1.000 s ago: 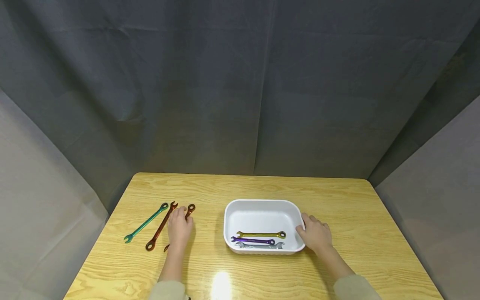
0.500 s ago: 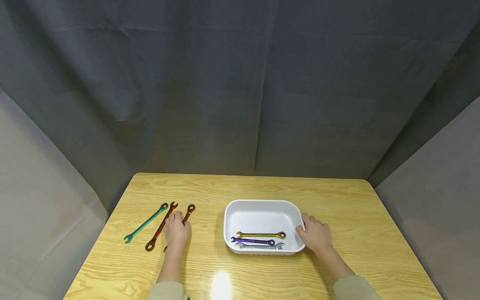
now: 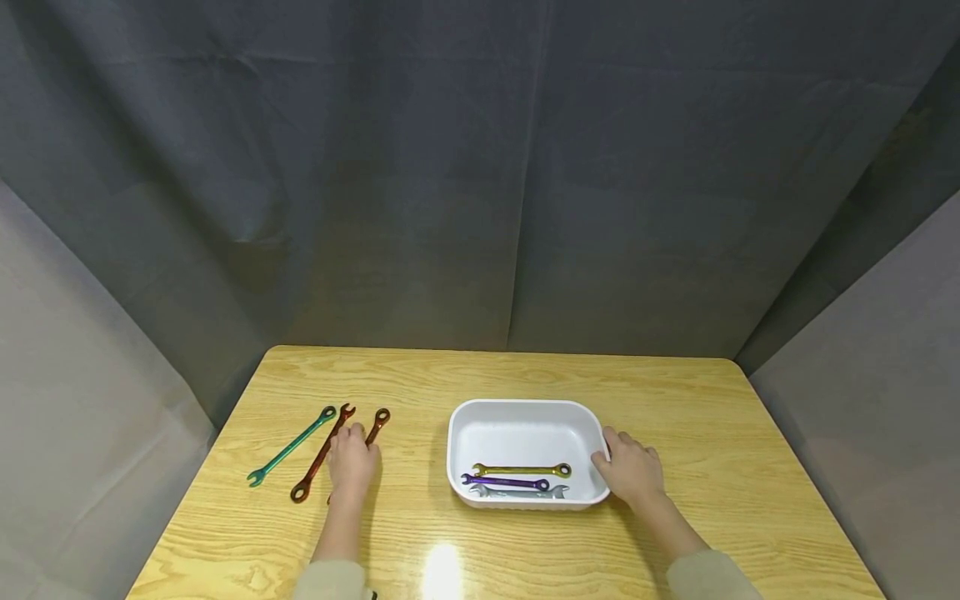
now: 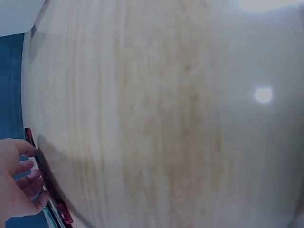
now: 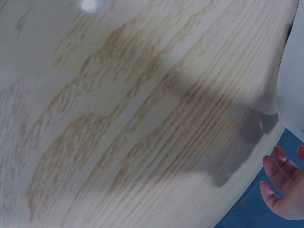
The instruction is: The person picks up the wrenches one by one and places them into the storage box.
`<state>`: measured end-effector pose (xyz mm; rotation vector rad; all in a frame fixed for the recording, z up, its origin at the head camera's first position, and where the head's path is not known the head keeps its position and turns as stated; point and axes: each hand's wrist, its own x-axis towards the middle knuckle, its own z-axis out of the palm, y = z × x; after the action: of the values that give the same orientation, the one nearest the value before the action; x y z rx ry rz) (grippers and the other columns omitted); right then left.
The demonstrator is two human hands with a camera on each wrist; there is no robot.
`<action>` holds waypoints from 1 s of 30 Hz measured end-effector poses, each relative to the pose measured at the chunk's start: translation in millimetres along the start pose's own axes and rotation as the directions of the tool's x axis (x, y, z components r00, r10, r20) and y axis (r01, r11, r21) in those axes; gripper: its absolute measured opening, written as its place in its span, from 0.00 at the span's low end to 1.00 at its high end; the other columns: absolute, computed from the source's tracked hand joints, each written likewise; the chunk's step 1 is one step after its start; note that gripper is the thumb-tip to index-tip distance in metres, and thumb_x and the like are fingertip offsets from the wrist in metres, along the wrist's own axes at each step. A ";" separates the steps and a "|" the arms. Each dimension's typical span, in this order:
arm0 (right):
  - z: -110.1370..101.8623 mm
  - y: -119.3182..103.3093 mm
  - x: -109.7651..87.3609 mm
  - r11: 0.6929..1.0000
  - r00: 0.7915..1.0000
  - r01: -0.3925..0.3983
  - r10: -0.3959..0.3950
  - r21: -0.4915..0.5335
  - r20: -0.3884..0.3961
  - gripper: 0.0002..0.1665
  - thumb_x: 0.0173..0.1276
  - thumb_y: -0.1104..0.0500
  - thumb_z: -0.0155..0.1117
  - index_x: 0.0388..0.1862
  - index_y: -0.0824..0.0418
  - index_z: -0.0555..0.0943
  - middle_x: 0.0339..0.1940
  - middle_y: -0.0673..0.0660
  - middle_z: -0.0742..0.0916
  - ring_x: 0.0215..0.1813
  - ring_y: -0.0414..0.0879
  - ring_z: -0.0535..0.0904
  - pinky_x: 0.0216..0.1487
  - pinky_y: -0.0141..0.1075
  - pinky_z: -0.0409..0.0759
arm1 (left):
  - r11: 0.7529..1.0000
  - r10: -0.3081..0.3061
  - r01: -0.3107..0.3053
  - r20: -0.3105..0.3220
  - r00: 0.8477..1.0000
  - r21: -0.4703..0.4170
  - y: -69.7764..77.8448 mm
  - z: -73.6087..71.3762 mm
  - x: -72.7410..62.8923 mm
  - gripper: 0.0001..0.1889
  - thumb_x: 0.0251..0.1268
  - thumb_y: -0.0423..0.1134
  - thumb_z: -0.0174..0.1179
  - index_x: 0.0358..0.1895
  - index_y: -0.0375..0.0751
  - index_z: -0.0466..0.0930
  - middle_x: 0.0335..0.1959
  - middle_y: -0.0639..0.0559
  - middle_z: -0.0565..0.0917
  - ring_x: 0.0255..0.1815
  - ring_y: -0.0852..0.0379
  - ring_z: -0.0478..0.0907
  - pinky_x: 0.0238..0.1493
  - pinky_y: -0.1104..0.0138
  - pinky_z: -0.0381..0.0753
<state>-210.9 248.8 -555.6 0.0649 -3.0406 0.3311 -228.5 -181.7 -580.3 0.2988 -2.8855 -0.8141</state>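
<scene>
In the head view my left hand [image 3: 352,465] is over a copper-orange combination wrench [image 3: 374,432], thumb on its right side; the middle of the shaft is hidden. The left wrist view has my thumb and curled fingers [image 4: 36,184] at that wrench's shaft. A red wrench [image 3: 316,467] and a green wrench [image 3: 294,446] lie slanted to its left. My right hand [image 3: 634,471] grips the right wall of a white plastic tub [image 3: 529,407], thumb over the rim. Inside lie a gold wrench [image 3: 521,471], a purple wrench [image 3: 510,482] and a silver wrench [image 3: 517,493], side by side near the front.
The wooden table [image 3: 525,554] has a bright light reflection near its front. Dark grey cloth [image 3: 420,208] hangs behind the table, and paler panels [image 3: 877,400] stand at both sides.
My left hand has shifted slightly left and back toward me along the copper-orange wrench, then stayed there. The right hand, the tub and the other wrenches have kept their places.
</scene>
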 end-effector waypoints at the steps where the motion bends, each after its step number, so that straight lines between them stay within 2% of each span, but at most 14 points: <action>1: -0.2 -0.2 -0.1 1.000 1.000 0.000 0.000 0.000 0.002 0.23 0.60 0.49 0.52 0.49 0.62 0.73 0.37 0.62 0.81 0.42 0.60 0.78 0.43 0.56 0.71 | 1.000 0.005 -0.005 0.007 1.000 0.014 0.6 -0.7 0.6 0.20 0.59 0.35 0.56 0.53 0.26 0.70 0.48 0.32 0.72 0.49 0.37 0.68 0.45 0.46 0.69; 7: -3.1 -1.6 0.3 1.000 1.000 -0.008 0.008 0.000 0.021 0.24 0.60 0.49 0.52 0.51 0.62 0.72 0.38 0.62 0.81 0.44 0.61 0.78 0.45 0.57 0.70 | 0.997 0.029 -0.034 0.061 0.998 0.075 5.4 -6.0 3.9 0.18 0.58 0.33 0.56 0.50 0.25 0.71 0.45 0.30 0.73 0.45 0.34 0.71 0.38 0.45 0.75; 12: -4.2 -2.1 0.4 1.000 1.000 -0.010 0.010 -0.002 0.025 0.23 0.60 0.49 0.52 0.50 0.62 0.72 0.38 0.62 0.81 0.43 0.60 0.78 0.44 0.56 0.71 | 0.998 -0.008 -0.001 0.129 0.992 0.069 10.6 -11.0 5.8 0.18 0.60 0.32 0.54 0.52 0.27 0.70 0.46 0.31 0.72 0.46 0.34 0.71 0.36 0.46 0.76; 17: -3.4 -2.0 0.5 1.000 1.000 -0.009 0.009 -0.001 0.024 0.24 0.60 0.49 0.52 0.51 0.62 0.72 0.39 0.63 0.81 0.44 0.61 0.77 0.45 0.57 0.70 | 0.997 -0.044 0.031 0.168 0.985 0.077 13.7 -13.0 8.1 0.18 0.61 0.31 0.54 0.53 0.27 0.69 0.46 0.31 0.72 0.45 0.34 0.71 0.36 0.46 0.77; 23: -2.8 -2.1 0.1 1.000 1.000 -0.010 0.010 0.002 0.023 0.24 0.60 0.49 0.52 0.51 0.62 0.72 0.39 0.62 0.81 0.44 0.61 0.77 0.44 0.56 0.70 | 0.994 -0.077 0.061 0.199 0.977 0.086 15.3 -14.4 10.2 0.20 0.60 0.30 0.54 0.55 0.26 0.67 0.46 0.28 0.71 0.46 0.32 0.70 0.35 0.46 0.77; 30: -2.7 -1.7 -0.4 1.000 0.999 -0.013 0.013 0.005 0.029 0.25 0.60 0.49 0.52 0.52 0.62 0.72 0.40 0.63 0.81 0.45 0.61 0.77 0.45 0.57 0.70 | 0.992 -0.095 0.076 0.193 0.977 0.104 15.7 -14.0 11.4 0.21 0.59 0.29 0.53 0.56 0.26 0.66 0.47 0.27 0.72 0.43 0.31 0.72 0.34 0.47 0.77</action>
<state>-210.2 247.7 -552.7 0.0505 -3.0703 0.3419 -239.5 -178.2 -559.4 0.3748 -3.1238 -0.7594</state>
